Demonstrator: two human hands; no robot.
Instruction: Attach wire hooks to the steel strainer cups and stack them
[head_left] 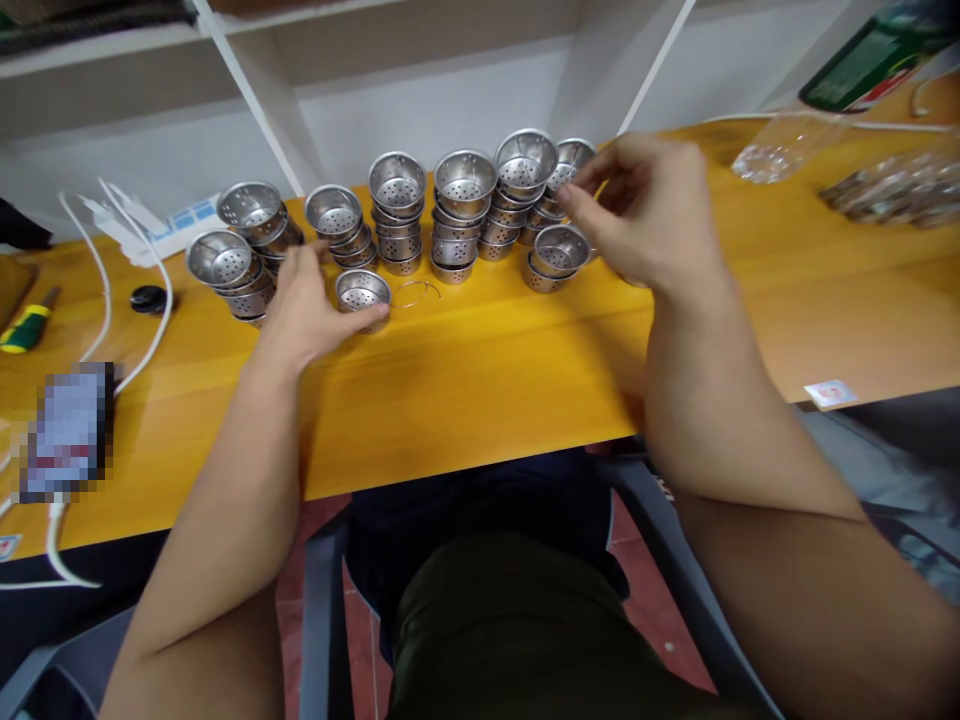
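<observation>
My left hand reaches around a small perforated metal cup, its thumb against the near right side and its fingers apart towards the left stacks. At the back right, my right hand has its thumb and fingertips closed at the rim of the top perforated metal cup of a stack; some fingers are hidden behind the hand. A thin wire ring lies right of the single cup. Two nested cups stand in front of the right stacks.
More cup stacks stand in a row before the white shelf. Left are a screwdriver, a black round lid, white cables and a blurred phone. Right are a plastic bottle and a clear bag.
</observation>
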